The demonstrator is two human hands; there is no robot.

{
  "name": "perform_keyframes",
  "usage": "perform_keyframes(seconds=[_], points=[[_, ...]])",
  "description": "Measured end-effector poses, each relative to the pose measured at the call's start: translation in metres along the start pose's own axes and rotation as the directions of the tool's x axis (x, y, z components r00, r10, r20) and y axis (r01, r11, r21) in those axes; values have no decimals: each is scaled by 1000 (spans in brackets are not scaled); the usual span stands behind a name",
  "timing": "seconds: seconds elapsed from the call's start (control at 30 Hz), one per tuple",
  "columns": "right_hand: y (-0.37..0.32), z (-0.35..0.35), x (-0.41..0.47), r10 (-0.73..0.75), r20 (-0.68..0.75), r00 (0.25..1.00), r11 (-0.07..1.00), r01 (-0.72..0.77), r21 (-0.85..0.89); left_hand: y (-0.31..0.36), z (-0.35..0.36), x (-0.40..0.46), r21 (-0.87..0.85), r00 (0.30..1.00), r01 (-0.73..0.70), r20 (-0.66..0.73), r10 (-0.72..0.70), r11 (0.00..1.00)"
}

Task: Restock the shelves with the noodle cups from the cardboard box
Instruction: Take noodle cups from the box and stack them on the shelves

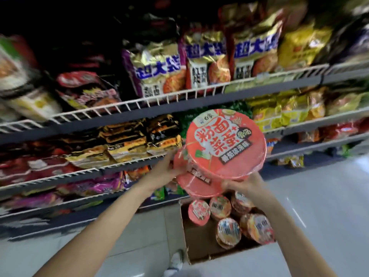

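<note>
Currently we see two pink noodle cups held up in front of the shelves (179, 104). Top cup (225, 144) faces us lid-on, big red lettering readable. Second cup (199, 186) sits just below and behind it, touching, partly hidden.

Left hand (169, 170) is on the left side of the pair, fingers curled round the cups' edge. Right hand (243, 184) grips from below right, fingers wrapped under the top cup's rim. Both forearms reach in from the near edge.

Cardboard box (191, 236) sits open on the pale floor (319, 196), directly below the hands, near the bottom shelf. More noodle cups (227, 228) lie in it, mostly toward its far and right side, some tilted; we count about six but overlap makes that uncertain. Bare cardboard shows at its near left.

Wire-fronted shelves run left to right at a slant. Upper shelf carries large gold-and-purple noodle bags (157, 66); the shelf behind the cups holds black-and-yellow packets (139, 138) left and yellow packets (289, 110) right. Edges of the view are motion-blurred. A white shoe (176, 260) shows near the box's near left corner.
</note>
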State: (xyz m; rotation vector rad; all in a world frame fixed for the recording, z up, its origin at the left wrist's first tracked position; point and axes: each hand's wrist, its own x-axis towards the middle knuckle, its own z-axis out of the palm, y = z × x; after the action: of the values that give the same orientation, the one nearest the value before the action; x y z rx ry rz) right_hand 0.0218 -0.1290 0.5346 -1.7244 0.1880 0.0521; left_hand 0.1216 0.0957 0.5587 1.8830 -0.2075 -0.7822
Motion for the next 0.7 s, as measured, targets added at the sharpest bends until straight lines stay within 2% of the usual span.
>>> perform_keyframes(seconds=[0.07,0.13,0.23,0.3,0.37,0.43,0.53,0.7], points=[[-25,-8,8,-80,25,997,996,80,-32,23,-4,-23,3,994,-16,-112,16,1000],[-55,-13,15,-151,29,988,988,152,-17,37,-7,-46,6,985,-82,-153,82,997],[-102,-14,24,-281,48,958,959,280,37,51,-15,-78,8,937,-275,-222,270,961],[-131,-10,28,-338,68,939,938,329,112,56,-23,-91,106,884,-358,-281,374,928],[-158,-3,31,-371,95,924,919,351,176,66,-28,-102,283,809,-401,-338,482,871],[-184,9,32,-404,133,905,903,372,213,79,-34,-111,395,698,-445,-409,588,804],[-223,30,35,-433,193,881,886,376,270,100,-52,-124,408,543,-551,-487,684,728],[-297,61,46,-507,251,825,842,410,351,148,-104,-154,546,315,-555,-560,766,627]])
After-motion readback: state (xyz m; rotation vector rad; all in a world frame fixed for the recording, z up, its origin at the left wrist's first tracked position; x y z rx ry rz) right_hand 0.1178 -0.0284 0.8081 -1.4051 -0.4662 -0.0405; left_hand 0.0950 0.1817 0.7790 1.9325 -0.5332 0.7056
